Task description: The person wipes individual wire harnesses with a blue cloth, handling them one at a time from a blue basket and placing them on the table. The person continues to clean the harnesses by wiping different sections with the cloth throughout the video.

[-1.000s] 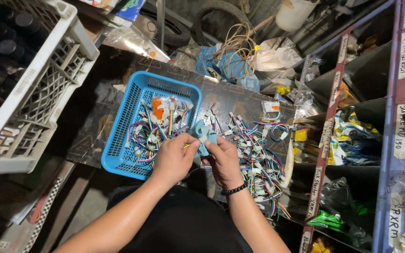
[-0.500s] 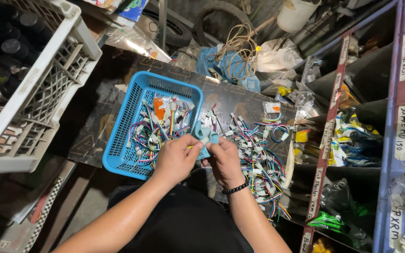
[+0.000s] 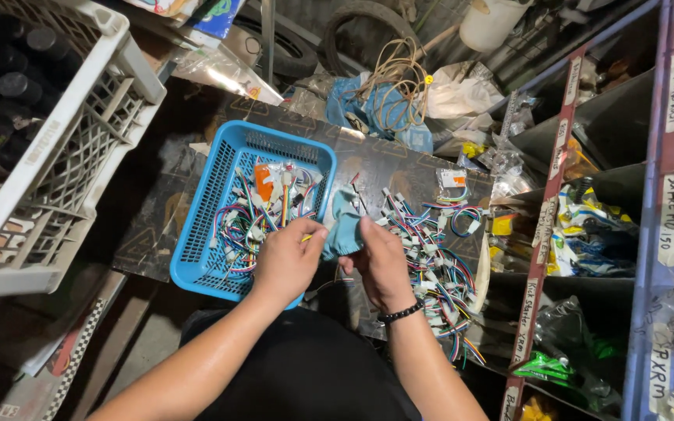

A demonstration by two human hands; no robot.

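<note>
My left hand (image 3: 289, 261) and my right hand (image 3: 381, 261) meet over a dark board (image 3: 399, 160) on my lap. Between them they hold a light blue cloth (image 3: 343, 222), which bunches up above my fingers. My left hand pinches a thin wire piece at the cloth's left edge. A blue plastic basket (image 3: 206, 234) lies under my left hand, holding several coloured wire connectors (image 3: 253, 218). A loose pile of similar wire connectors (image 3: 431, 249) lies just right of my right hand, which wears a black wristband.
A white plastic crate (image 3: 72, 156) with dark bottles stands at the left. Metal shelving (image 3: 551, 203) with bagged parts fills the right side. Blue bags, a rope coil (image 3: 391, 74) and a tyre (image 3: 356, 19) lie beyond the board.
Both hands have stayed together at the cloth. The fingers shifted slightly and the cloth is bunched higher between them.
</note>
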